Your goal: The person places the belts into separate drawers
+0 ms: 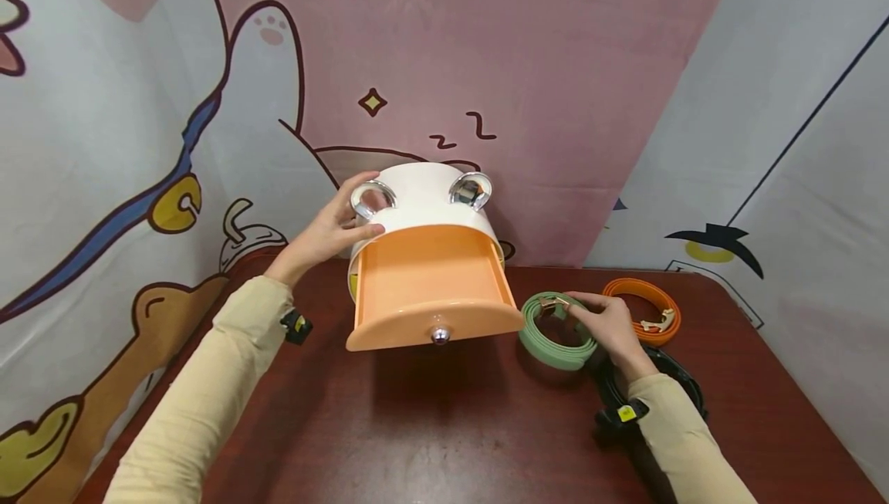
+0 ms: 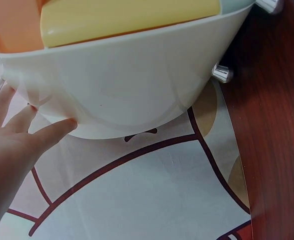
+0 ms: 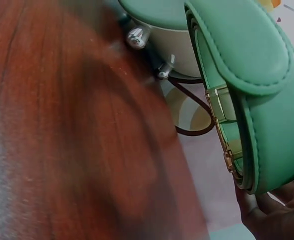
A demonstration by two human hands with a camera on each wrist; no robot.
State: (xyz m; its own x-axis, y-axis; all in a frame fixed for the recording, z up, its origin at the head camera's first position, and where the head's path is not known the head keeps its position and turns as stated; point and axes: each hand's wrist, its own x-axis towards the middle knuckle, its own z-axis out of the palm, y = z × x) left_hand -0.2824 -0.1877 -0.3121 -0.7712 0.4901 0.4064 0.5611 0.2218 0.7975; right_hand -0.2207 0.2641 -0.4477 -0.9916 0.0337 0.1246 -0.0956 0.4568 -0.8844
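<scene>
A white storage box point(image 1: 424, 187) with two silver ring ears stands against the back wall. Its top orange drawer point(image 1: 434, 265), with a round silver knob, is pulled out and holds nothing. My left hand point(image 1: 326, 230) rests on the box around its left ear, fingers and thumb extended; the left wrist view shows the fingertips at the white side point(image 2: 121, 95). To the right of the drawer, my right hand point(image 1: 611, 330) pinches a coiled green belt point(image 1: 559, 346) near its gold buckle point(image 3: 222, 105). In the right wrist view the green coil is raised beside the fingers.
An orange coiled belt point(image 1: 642, 288) with a gold buckle lies behind my right hand. A black coiled belt point(image 1: 670, 369) is partly hidden under my right wrist. Below the orange drawer a yellow drawer point(image 2: 131, 20) shows. The dark red table point(image 1: 444, 442) meets a cartoon-printed cloth wall point(image 1: 542, 103).
</scene>
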